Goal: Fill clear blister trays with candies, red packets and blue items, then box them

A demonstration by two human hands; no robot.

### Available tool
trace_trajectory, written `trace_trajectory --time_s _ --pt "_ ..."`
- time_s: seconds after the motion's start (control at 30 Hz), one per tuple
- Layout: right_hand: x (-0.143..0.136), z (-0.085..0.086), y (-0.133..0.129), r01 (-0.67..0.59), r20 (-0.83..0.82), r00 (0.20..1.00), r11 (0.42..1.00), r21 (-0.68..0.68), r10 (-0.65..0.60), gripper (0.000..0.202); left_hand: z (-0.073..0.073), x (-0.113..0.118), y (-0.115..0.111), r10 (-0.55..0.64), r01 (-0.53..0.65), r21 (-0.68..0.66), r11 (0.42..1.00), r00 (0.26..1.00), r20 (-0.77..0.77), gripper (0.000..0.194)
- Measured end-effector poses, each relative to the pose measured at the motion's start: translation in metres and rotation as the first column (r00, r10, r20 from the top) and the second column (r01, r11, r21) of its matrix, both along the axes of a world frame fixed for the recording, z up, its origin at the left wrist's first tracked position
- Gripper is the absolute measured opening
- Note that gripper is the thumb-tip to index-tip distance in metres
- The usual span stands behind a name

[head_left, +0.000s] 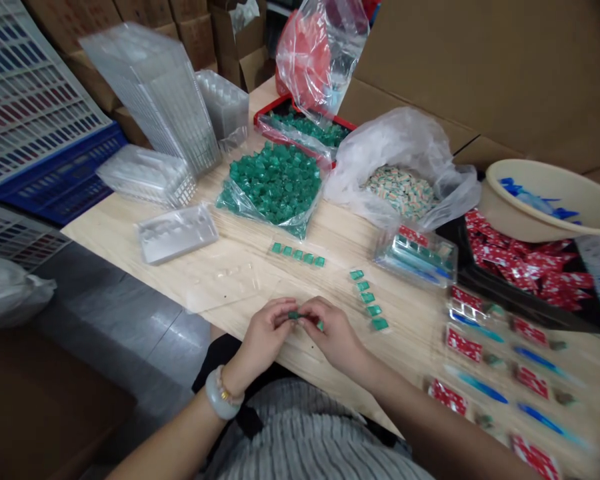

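Note:
My left hand (pixel 271 333) and my right hand (pixel 334 333) meet at the table's near edge. Their fingertips pinch a small dark green piece (pixel 293 315) between them, partly covered by the fingers. Another bit of green shows beside the right fingers. Just beyond the hands lies a short row of green squares (pixel 299 255) in clear film. A second row of green squares (pixel 364 297) slants down to the right of my right hand. Farther back sits a clear bag of many green pieces (pixel 275 183).
Left are a clear plastic tray (pixel 177 233), a flat clear sheet (pixel 223 287) and tall tray stacks (pixel 155 93). Right are a filled clear box (pixel 415 257), red packets with blue pens (pixel 464 343), a black bin of red packets (pixel 525 260), a beige basin (pixel 550 220) and a white bag (pixel 405 140).

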State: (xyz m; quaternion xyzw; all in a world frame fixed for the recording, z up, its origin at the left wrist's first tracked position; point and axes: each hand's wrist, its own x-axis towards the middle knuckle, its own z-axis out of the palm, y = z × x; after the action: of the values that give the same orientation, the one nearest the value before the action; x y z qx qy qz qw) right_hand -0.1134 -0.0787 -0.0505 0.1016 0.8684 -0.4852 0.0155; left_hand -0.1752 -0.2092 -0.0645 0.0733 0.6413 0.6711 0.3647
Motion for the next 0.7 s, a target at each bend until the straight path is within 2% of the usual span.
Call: trace_trajectory --time_s 0.07,0.1,0.2,0.3,0.4,0.47,0.53,0.6,0.7 --pt "-0.001 -0.001 0.003 0.066 0.095 0.994 0.982 -0.180 -0.049 0.004 0.002 -0.001 -0.001 -0.058 0.057 -0.015 0.998 0.998 -0.028 0.013" --pt "-0.001 -0.001 0.004 0.102 0.149 0.987 0.951 -0.291 -0.060 0.003 0.002 -0.001 -0.003 -0.095 0.095 -0.010 0.995 0.995 0.005 0.013" --pt "0.001 0.001 0.007 0.233 0.280 0.957 0.787 -0.571 -0.080 0.009 0.003 0.003 -0.006 -0.196 0.181 0.092 0.979 0.959 0.203 0.020" --pt "0.002 0.002 0.006 0.327 0.358 0.929 0.656 -0.680 -0.092 0.011 0.003 0.009 -0.007 -0.191 0.149 0.157 0.976 0.935 0.300 0.018" --pt "0.001 -0.001 0.002 0.370 0.379 0.917 0.611 -0.700 -0.121 0.011 0.004 0.013 -0.004 -0.100 0.040 0.173 0.984 0.930 0.352 0.018" --pt "0.000 -0.003 0.000 0.389 0.375 0.913 0.618 -0.683 -0.159 0.012 0.004 0.015 -0.002 -0.099 0.010 0.218 0.976 0.910 0.403 0.019" --pt "0.000 -0.003 -0.002 0.384 0.367 0.914 0.658 -0.648 -0.171 0.013 0.005 0.014 -0.001 -0.141 0.025 0.253 0.967 0.881 0.451 0.023" --pt "0.000 -0.001 -0.002 0.342 0.295 0.934 0.742 -0.577 -0.201 0.011 0.004 0.013 0.000 -0.136 0.016 0.247 0.969 0.867 0.479 0.027" --pt "0.001 0.005 0.000 0.134 0.065 0.991 0.904 -0.407 -0.118 0.015 0.004 0.010 0.001 -0.043 -0.062 0.199 0.978 0.876 0.481 0.031"
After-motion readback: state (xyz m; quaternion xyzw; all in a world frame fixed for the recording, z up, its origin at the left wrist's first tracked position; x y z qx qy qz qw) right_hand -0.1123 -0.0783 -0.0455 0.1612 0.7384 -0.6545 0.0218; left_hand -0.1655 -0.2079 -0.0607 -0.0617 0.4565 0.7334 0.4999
